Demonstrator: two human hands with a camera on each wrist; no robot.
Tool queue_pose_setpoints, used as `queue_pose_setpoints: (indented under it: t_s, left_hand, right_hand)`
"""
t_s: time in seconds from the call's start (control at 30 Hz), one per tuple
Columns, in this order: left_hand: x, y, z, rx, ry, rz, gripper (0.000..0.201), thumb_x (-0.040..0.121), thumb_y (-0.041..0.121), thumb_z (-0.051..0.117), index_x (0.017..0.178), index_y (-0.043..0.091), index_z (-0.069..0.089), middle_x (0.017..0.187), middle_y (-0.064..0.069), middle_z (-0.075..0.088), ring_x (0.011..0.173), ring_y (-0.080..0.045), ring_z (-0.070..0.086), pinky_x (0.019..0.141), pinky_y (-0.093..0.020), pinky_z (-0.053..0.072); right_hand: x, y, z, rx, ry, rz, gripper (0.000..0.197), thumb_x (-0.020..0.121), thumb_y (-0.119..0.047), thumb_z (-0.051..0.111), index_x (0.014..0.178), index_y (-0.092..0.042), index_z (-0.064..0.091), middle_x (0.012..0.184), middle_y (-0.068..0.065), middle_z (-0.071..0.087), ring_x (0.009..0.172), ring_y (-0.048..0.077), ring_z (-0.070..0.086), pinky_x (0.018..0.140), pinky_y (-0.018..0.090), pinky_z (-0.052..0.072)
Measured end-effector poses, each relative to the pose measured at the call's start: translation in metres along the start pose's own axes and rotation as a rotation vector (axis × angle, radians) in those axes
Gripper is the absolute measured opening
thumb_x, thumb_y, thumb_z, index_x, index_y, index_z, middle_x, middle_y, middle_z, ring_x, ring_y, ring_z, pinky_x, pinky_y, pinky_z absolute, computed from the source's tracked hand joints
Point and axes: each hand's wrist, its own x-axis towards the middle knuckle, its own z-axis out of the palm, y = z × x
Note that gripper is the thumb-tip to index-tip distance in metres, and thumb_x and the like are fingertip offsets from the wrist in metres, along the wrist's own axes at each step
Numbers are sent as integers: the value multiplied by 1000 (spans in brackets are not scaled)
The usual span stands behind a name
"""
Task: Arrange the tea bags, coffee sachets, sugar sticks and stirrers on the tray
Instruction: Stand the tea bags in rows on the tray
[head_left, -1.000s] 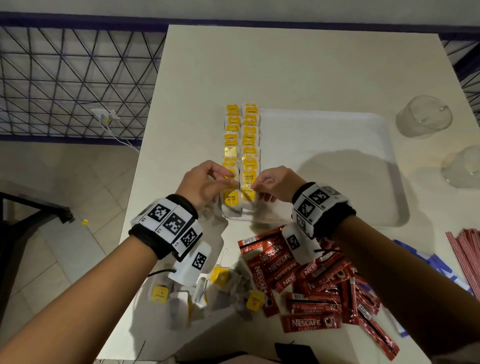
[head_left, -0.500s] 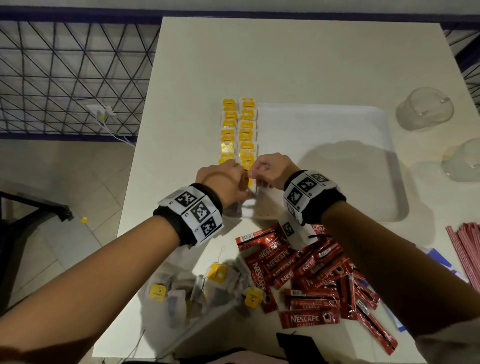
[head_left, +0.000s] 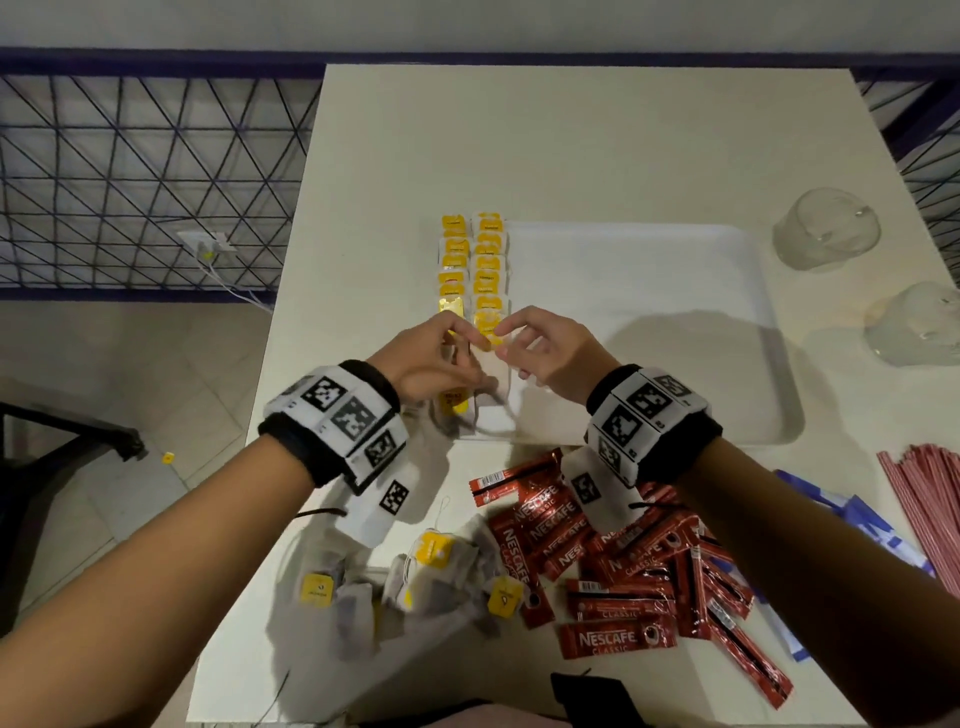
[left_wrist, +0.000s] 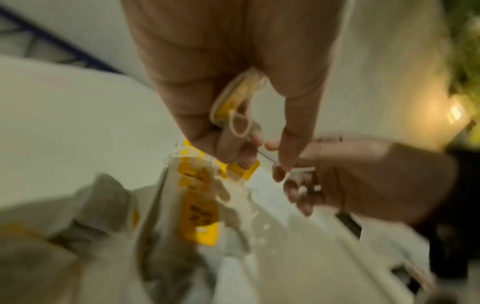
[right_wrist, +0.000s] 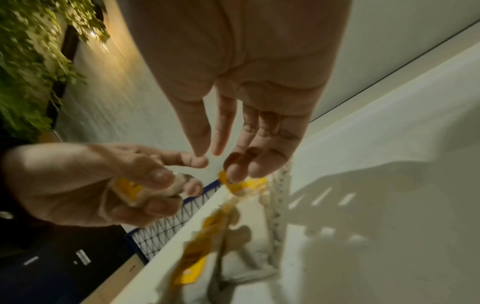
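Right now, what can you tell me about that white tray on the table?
The tray is white, rectangular, shallow, with rounded corners and a low rim; it looks like plastic. It lies flat on the pale table. Two rows of yellow-tagged tea bags line its left edge; the rest is bare. Both hands work over its near left corner.

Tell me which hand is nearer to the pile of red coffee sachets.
Right. The right hand is over the tray's near edge, straight beyond the coffee sachets. The left hand, holding a tea bag, is further left.
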Motion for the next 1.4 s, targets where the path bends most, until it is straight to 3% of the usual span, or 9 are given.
queue_pose_setpoints:
  t_s: [0.07, 0.17, 0.27, 0.4, 0.63, 0.73, 0.83, 1.17, 1.4]
  left_hand:
    - [-7, 1, -5, -246, -64, -16, 37, 79, -10, 63, 92, 23, 51, 76, -3, 55, 53, -4, 55, 55, -15, 47]
    - [-12, -1, -9, -426, -121, -39, 46, 80, -22, 51, 101, 19, 53, 84, -8, 59, 60, -7, 64, 63, -17, 53]
    - [-16, -4, -10, -424, -187, -26, 50, 84, -17, 50, 116, 21, 52, 86, -3, 66, 68, -7, 67, 74, -21, 52]
    - [-22, -9, -9, -414, -238, -6, 48, 85, -14, 50, 120, 19, 50, 78, 7, 73, 74, -4, 68, 71, -15, 53]
    - [-31, -12, 3, -639, -198, -114, 18, 94, -1, 42, 104, 4, 56, 85, -9, 70, 73, -12, 70, 72, -17, 56]
    - [-34, -18, 9, -558, -172, -169, 16, 97, 9, 43, 97, -2, 54, 92, -21, 60, 70, -16, 70, 60, -15, 55]
    - [-33, -27, 14, -284, -80, -139, 16, 92, 14, 54, 78, 8, 55, 58, -3, 63, 52, -5, 64, 50, -15, 49]
    - [-20, -23, 24, -62, 31, -106, 32, 96, 27, 48, 70, 12, 57, 41, 9, 58, 40, 2, 54, 39, -10, 38]
    - [-15, -25, 17, -125, 117, -1, 24, 95, 20, 51, 74, 17, 63, 67, 3, 63, 44, -1, 57, 49, -16, 43]
  right_hand:
    - [-7, -9, 4, 44, -48, -29, 10, 86, -24, 62, 95, -27, 59, 87, 4, 57, 70, 15, 55, 70, 28, 42]
    - [-13, -17, 8, 70, -88, -65, 14, 85, -21, 63, 96, -31, 60, 81, -2, 56, 72, 17, 55, 68, 28, 44]
    - [-15, -22, 11, 55, -95, -68, 23, 84, -21, 64, 106, -28, 61, 81, -3, 56, 69, 13, 54, 61, 21, 42]
    - [-15, -25, 13, 30, -71, -23, 30, 83, -28, 67, 111, -20, 60, 71, -7, 54, 63, 6, 51, 59, 21, 38]
    - [-25, -15, 14, 16, -121, 60, 14, 80, -22, 69, 84, -15, 57, 70, 0, 48, 60, 11, 46, 58, 24, 39]
    - [-31, -4, 17, 27, -176, 82, 15, 80, -21, 70, 77, -12, 58, 67, 1, 50, 62, 14, 47, 64, 30, 41]
    - [-35, 9, 19, 16, -192, 106, 18, 80, -21, 68, 70, -14, 55, 64, 2, 51, 60, 16, 48, 64, 32, 40]
    - [-27, 15, 12, 40, -115, 105, 20, 87, -22, 62, 69, -21, 54, 61, -3, 52, 56, 8, 49, 59, 20, 39]
    - [-22, 8, 2, 62, -238, 88, 15, 88, -21, 61, 73, -21, 58, 61, -3, 52, 56, 6, 49, 57, 19, 40]
